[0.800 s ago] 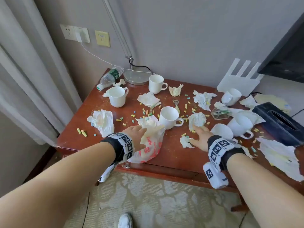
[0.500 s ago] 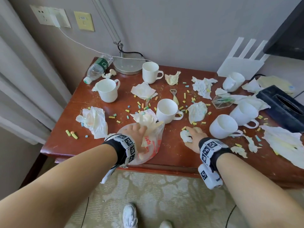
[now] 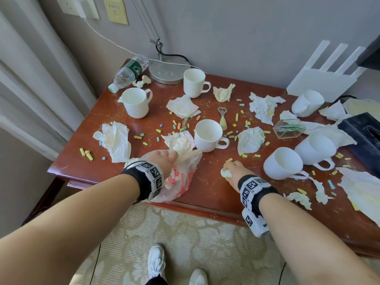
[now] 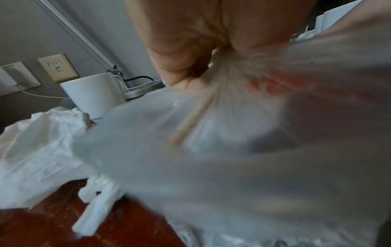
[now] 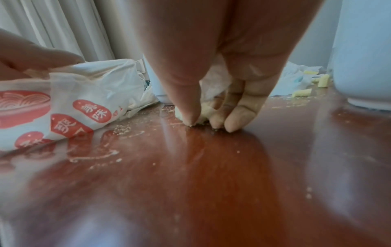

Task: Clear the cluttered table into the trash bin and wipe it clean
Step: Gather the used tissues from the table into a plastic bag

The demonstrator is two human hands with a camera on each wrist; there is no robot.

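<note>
On the red-brown wooden table (image 3: 205,194), my left hand (image 3: 164,160) grips the bunched top of a thin plastic bag (image 3: 183,177) with red print, near the front edge. The left wrist view shows my left hand (image 4: 190,41) squeezing the bag (image 4: 253,150) together with a thin wooden stick (image 4: 190,123). My right hand (image 3: 233,168) is curled over a small crumpled tissue (image 3: 224,173) on the tabletop. In the right wrist view my right hand (image 5: 209,122) pinches that yellowish wad (image 5: 204,111) against the wood, with the bag (image 5: 69,103) to its left.
Several white mugs stand or lie about, one (image 3: 208,135) just behind both hands, another (image 3: 282,165) right of my right hand. Crumpled tissues (image 3: 115,140), coloured candy bits (image 3: 86,154), a bottle opener (image 3: 223,118), a water bottle (image 3: 128,74), a lamp base (image 3: 166,72) and a black tissue box (image 3: 364,140) crowd the top.
My right hand drew back toward the front edge and curled round the small tissue. My left hand closed on the bag's top. The head view shifted lower.
</note>
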